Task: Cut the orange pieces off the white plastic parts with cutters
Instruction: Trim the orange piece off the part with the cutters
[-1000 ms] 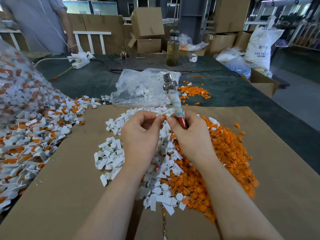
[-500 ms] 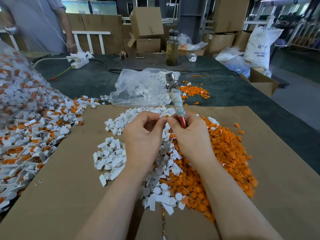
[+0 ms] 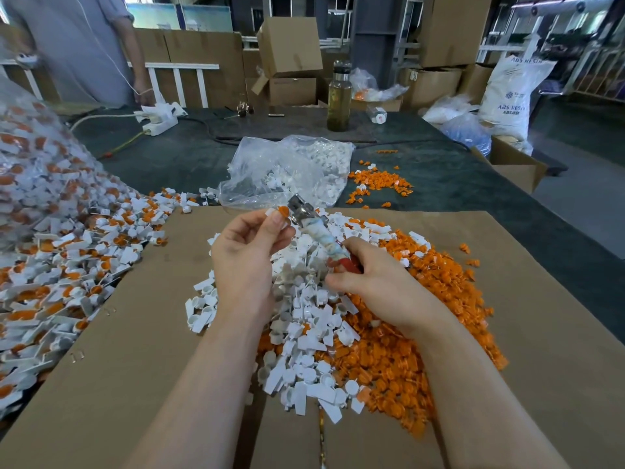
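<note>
My left hand [image 3: 248, 252] pinches a white plastic part with an orange piece [image 3: 281, 212] between thumb and fingertips. My right hand [image 3: 378, 289] grips the red handles of the cutters [image 3: 316, 228], whose taped shaft slants up to the left. The metal jaws sit right against the orange piece. Below both hands lie a heap of cut white parts [image 3: 304, 350] and, to its right, a heap of orange pieces [image 3: 439, 299], all on a cardboard sheet [image 3: 135, 367].
A big heap of uncut white-and-orange parts [image 3: 61, 258] spills in from the left. Behind the cardboard are a clear plastic bag of white parts [image 3: 287, 170], scattered orange bits [image 3: 378, 182], a bottle [image 3: 339, 96] and a power strip [image 3: 157, 118]. Another person [image 3: 77, 45] stands at the far left.
My hands have drawn apart. The left hand rose with the part, and the cutters tilted left so their jaws came down to the orange piece.
</note>
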